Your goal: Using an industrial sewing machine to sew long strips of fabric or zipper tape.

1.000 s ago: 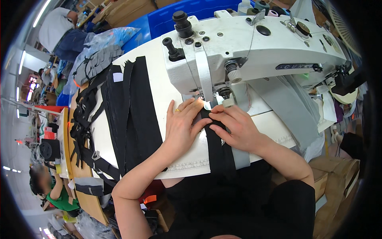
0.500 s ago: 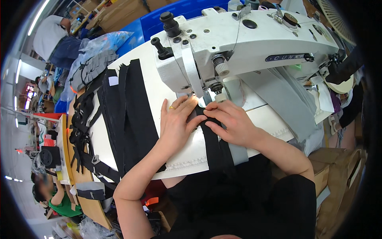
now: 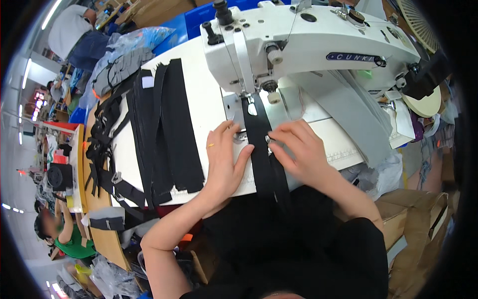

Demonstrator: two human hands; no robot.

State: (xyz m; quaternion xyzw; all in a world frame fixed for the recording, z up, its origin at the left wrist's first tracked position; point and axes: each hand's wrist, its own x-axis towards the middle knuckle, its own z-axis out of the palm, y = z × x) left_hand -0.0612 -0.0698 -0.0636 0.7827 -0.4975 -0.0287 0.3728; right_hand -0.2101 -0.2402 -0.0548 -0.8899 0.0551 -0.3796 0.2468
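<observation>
Right hand [image 3: 301, 152] is nearly bringing thumb and forefinger together at a black strip's [image 3: 258, 124] edge; left hand [image 3: 221, 162] is lying open opposite

The right fingertips are forming a narrow pinch beside the strip's right edge, and I cannot tell whether they are gripping anything. The left hand is gripping nothing: its thumb is standing well apart from the fingers, with the tip reaching the strip's left edge.

A white table [image 3: 211, 109] is spreading beneath both hands. A white sewing machine [image 3: 308, 42] is standing across its far side. To the left, long black fabric panels [image 3: 177, 129] are lying in an overlapping pile, and to the right, grey fabric [image 3: 343, 114] is sloping down past the machine. The strip itself is running between the hands, from under the presser foot [image 3: 252, 107] toward the person and over the near table edge. A small metal fitting [image 3: 269, 142] is showing by the right fingertips. A gold-coloured ring [image 3: 211, 145] is circling a finger of the left hand.
</observation>
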